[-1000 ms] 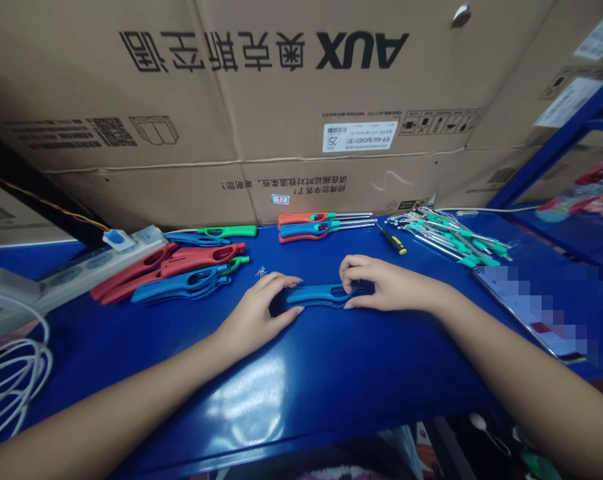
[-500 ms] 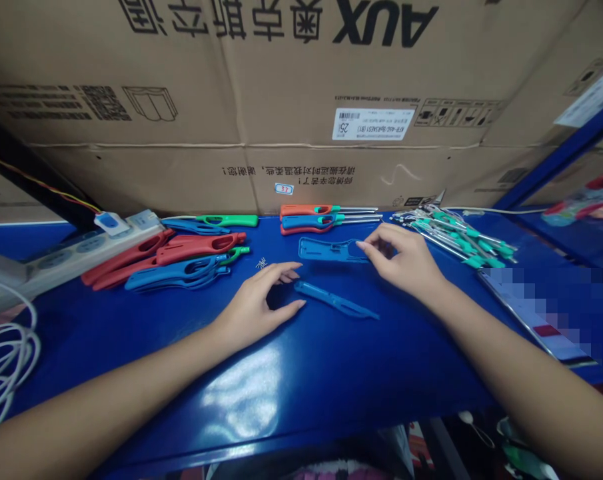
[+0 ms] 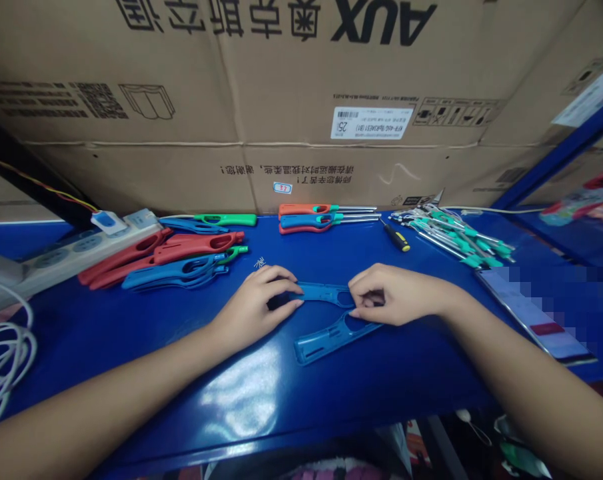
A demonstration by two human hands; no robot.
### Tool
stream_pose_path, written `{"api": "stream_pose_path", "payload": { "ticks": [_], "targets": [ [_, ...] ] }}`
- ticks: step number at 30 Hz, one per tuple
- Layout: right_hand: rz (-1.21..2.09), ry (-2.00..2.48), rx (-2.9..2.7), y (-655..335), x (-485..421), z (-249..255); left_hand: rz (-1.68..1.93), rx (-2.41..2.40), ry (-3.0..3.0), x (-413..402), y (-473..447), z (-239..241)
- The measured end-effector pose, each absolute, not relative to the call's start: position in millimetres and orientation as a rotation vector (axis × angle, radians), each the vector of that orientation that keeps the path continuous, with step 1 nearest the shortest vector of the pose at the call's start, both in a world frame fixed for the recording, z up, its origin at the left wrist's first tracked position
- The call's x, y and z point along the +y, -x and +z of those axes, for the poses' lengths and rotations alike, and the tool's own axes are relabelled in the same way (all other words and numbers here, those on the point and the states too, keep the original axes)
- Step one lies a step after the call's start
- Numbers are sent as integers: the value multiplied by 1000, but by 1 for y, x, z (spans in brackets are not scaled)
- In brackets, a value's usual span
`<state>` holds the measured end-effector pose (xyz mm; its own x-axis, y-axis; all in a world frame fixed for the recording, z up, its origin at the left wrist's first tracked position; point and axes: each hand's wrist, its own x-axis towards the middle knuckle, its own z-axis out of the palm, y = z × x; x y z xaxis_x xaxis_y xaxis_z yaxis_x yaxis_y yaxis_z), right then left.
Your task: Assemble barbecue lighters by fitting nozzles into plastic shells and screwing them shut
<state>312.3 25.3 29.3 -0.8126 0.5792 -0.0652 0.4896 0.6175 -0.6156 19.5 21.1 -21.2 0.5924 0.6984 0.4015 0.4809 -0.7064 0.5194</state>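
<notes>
Two blue plastic lighter-shell halves lie on the blue bench (image 3: 301, 393) between my hands. One shell half (image 3: 325, 293) lies flat. My left hand (image 3: 259, 303) curls over its left end, thumb and fingers touching it. The other shell half (image 3: 331, 337) lies slanted toward me, hollow side up. My right hand (image 3: 391, 293) pinches its far end between thumb and fingers, just where the two halves meet.
A pile of red and blue shells (image 3: 166, 263) lies at left. Assembled lighters (image 3: 316, 219) sit at the back by the cardboard boxes (image 3: 281, 100). A screwdriver (image 3: 396, 237) and teal-tipped metal tubes (image 3: 456, 235) lie at right. Power strip (image 3: 71, 250) at far left.
My right hand came back from the rear of the bench to the centre. The shell half that lay behind is now slanted in front, held by my right hand. My left hand barely moved.
</notes>
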Motion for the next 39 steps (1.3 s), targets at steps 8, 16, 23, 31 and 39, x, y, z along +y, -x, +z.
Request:
{"api": "stream_pose_path", "payload": {
  "ticks": [8,16,23,31,39],
  "targets": [
    [671,1124,-2810,-316,30,29,852,977,-2505,14,-19,-15],
    [660,1073,-2732,-313,27,29,724,820,-2586,11,-21,-11],
    [478,1072,-2733,-311,29,23,832,877,-2464,17,-20,-17],
    [386,1016,-2749,-311,29,23,769,853,-2656,10,-22,-11],
    [386,1013,-2771,-311,28,25,637,821,-2748,9,-22,-13]
  ]
}}
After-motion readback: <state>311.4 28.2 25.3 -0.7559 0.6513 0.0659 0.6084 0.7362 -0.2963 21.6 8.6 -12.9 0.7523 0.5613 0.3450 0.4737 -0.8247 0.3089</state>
